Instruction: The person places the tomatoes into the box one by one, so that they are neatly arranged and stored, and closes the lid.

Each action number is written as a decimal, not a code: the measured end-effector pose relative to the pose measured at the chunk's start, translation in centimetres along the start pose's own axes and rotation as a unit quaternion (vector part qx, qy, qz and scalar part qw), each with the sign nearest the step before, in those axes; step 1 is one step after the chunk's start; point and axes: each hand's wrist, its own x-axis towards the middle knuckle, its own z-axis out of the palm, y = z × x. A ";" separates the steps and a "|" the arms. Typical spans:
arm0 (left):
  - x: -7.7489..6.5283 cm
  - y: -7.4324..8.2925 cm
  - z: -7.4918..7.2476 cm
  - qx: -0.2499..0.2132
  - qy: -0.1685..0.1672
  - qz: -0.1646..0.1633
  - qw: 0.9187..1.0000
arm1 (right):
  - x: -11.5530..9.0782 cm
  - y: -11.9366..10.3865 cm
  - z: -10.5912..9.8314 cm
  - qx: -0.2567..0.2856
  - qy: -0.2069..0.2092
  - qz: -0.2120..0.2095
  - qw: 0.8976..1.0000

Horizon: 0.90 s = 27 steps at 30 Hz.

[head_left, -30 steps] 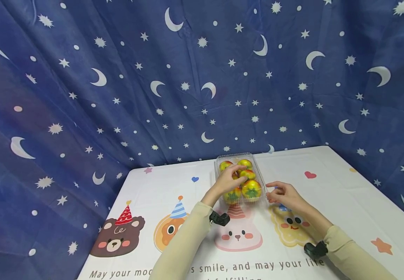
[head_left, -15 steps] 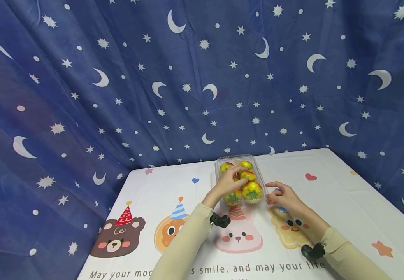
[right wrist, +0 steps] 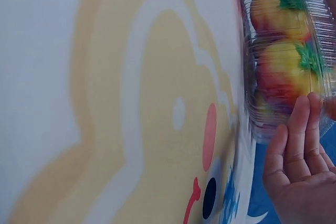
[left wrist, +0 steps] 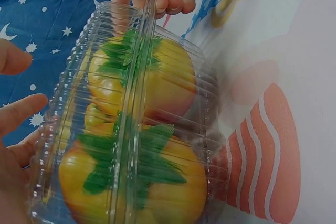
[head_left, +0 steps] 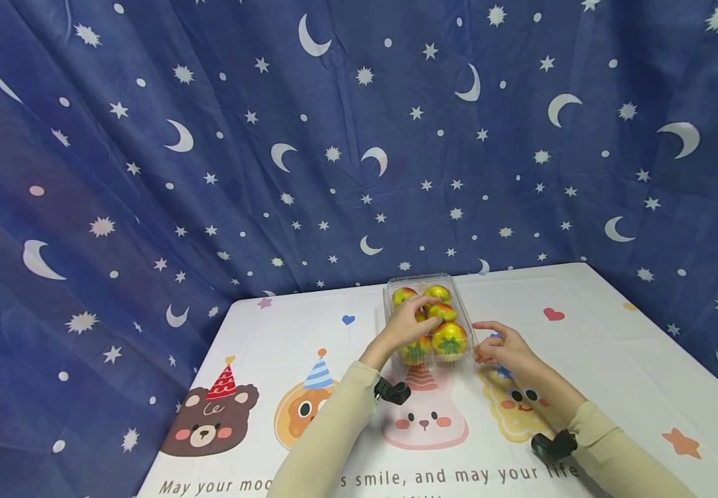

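A clear plastic clamshell container (head_left: 463,315) stands at the table's back edge in the head view, packed with several yellow-red round fruits (head_left: 449,339) with green leafy tops, like persimmons. My left hand (head_left: 405,324) lies over the top of the container, its fingers and thumb spread. In the left wrist view, those fingers (left wrist: 29,111) are at the lid's upper face. At the near right corner, my right hand (head_left: 505,349) pinches the container's protruding rim (left wrist: 149,6) between thumb and fingers. Its fingertips (right wrist: 302,103) touch the side in the right wrist view.
A white tablecloth (head_left: 309,328) printed with cartoon animals and lettering covers the table. Directly behind the container hangs a blue curtain (head_left: 346,207) with moons and stars, which also runs along the left side. A dark camera band (head_left: 392,391) sits on my left wrist.
Both hands and the container keep almost the same places. The head view shifts slightly, and the right wrist turns a little.
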 end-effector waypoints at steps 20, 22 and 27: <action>0.1 0.3 0.0 0.018 -0.002 -0.004 1.000 | -0.3 -0.4 0.1 0.018 -0.002 -0.009 1.000; 0.1 0.3 0.0 0.019 -0.002 -0.005 1.000 | -0.3 -0.4 0.2 0.021 -0.002 -0.010 1.000; -0.1 0.3 0.0 0.025 -0.004 -0.004 1.000 | -0.3 -0.5 0.4 0.029 0.000 -0.002 1.000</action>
